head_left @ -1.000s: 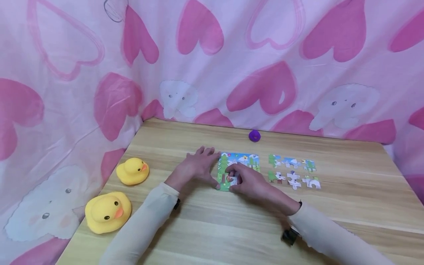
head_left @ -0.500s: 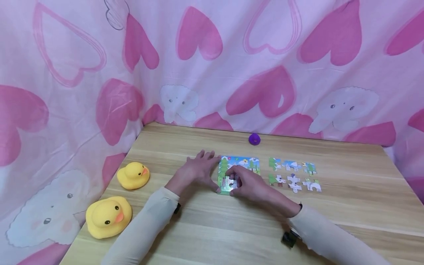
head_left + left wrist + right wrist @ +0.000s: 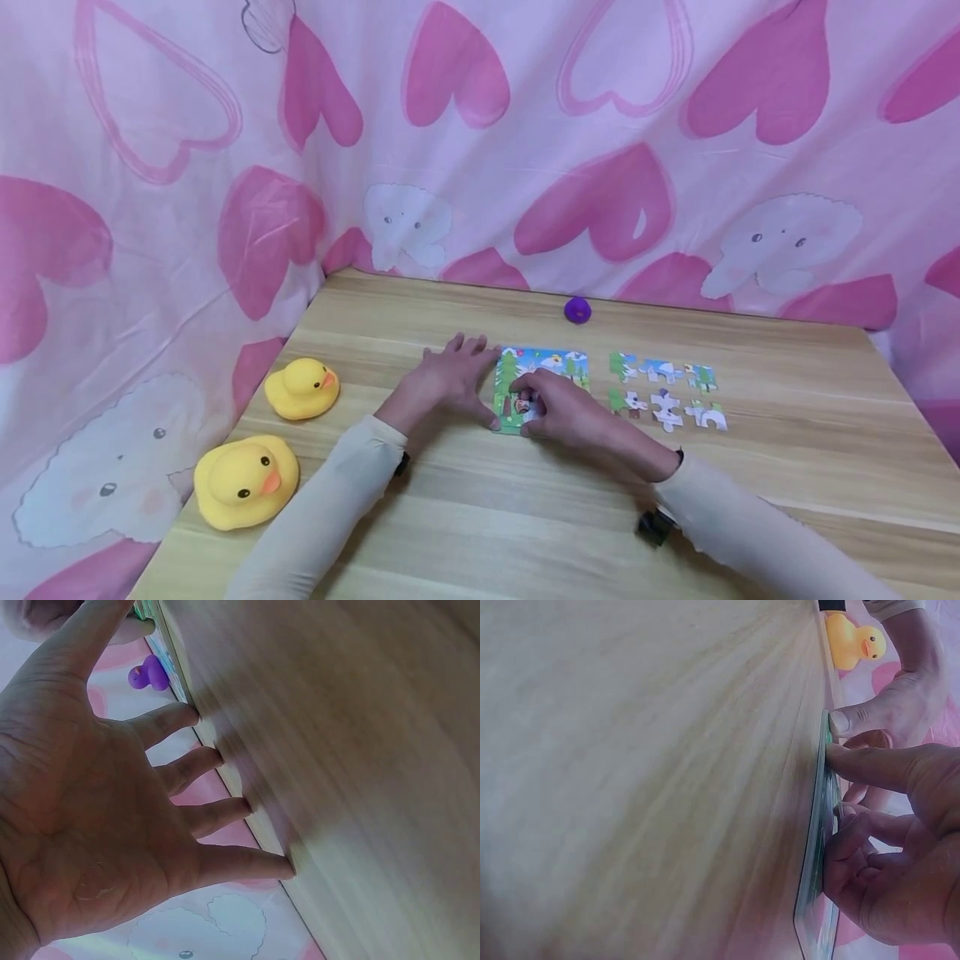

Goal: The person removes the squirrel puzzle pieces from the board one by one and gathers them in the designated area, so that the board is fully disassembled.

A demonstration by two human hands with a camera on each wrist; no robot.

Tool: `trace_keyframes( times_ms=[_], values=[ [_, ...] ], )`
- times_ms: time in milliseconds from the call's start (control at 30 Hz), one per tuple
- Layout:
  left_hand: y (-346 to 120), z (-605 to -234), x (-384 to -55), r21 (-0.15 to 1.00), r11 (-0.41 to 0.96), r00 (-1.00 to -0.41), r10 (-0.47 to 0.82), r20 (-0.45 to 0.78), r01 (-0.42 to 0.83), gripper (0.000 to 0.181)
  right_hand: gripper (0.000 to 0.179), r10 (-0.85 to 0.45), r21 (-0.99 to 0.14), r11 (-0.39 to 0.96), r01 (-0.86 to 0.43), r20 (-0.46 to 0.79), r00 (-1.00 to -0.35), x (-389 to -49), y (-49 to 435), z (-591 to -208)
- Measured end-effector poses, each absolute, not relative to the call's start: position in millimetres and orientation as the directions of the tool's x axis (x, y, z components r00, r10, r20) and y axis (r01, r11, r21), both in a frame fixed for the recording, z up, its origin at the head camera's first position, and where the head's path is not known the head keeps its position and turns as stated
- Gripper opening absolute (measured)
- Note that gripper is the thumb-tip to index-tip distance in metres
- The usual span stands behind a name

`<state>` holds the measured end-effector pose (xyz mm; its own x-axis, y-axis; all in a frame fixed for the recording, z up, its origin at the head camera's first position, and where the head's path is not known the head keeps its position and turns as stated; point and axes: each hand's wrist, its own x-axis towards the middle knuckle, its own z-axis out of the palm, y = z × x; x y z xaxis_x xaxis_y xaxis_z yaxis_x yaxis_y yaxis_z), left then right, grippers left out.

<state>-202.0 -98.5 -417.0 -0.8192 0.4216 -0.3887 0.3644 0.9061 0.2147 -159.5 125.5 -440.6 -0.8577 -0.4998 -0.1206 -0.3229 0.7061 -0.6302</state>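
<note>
Comprises one thin, squarish puzzle (image 3: 538, 361), flat on the table (image 3: 480, 500), printed with green trees, blue sky and white shapes above a green near border, partly covered by the right hand (image 3: 566, 410). Includes six loose pieces (image 3: 664, 409) right of it, two rows of three, in green, blue and white. Records left hand (image 3: 454, 377) spread wide, thumb at the puzzle's near left corner; right hand curled over its near part, grip on any piece impossible to tell.

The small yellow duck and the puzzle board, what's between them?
In the head view, bare tabletop comes after the small yellow duck, then the left hand, right by the puzzle board.
</note>
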Motion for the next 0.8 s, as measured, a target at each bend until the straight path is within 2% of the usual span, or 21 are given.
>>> trace_keyframes(
  times_ms=[367, 533, 800],
  values=[
    [-99, -418, -202, 0.220, 0.907, -0.819, 0.420, -0.391, 0.360, 0.128, 0.063, -0.444, -0.690, 0.676, -0.260, -0.098, -0.891, -149, 143, -438],
    [-100, -418, -201, 0.213, 0.907, -0.821, 0.420, -0.387, 0.363, 0.127, 0.066, -0.410, -0.701, 0.675, -0.230, -0.097, -0.907, -127, 175, -439],
    [-99, -416, -201, 0.211, 0.911, -0.819, 0.411, -0.399, 0.355, 0.128, 0.062, -0.381, -0.661, 0.703, -0.263, -0.037, -0.924, -99, 237, -444]
  ],
)
